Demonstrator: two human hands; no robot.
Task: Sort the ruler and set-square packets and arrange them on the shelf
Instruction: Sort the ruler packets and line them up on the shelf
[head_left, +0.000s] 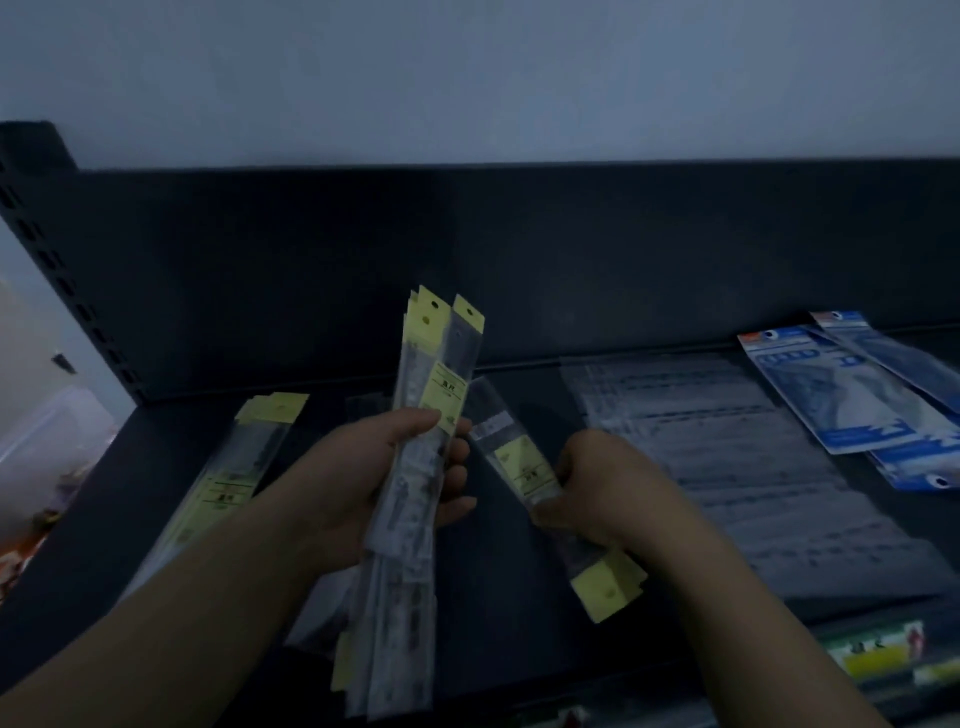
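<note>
My left hand (374, 467) grips a bundle of long clear ruler packets (431, 374) with yellow header cards, held upright above the dark shelf (519, 597). To its right, my right hand (597, 488) closes on a single ruler packet (514, 457), tilted with its yellow header (608, 587) pointing toward me. More ruler packets (239, 467) lie flat on the shelf at the left. Clear set-square packets (737, 467) are spread flat on the right half of the shelf.
Blue-and-white packets (857, 395) lie overlapping at the far right. The shelf has a dark back panel (519, 260) and a slotted upright (57, 270) at left. Price labels (878, 654) run along the front edge. Dim lighting blurs small print.
</note>
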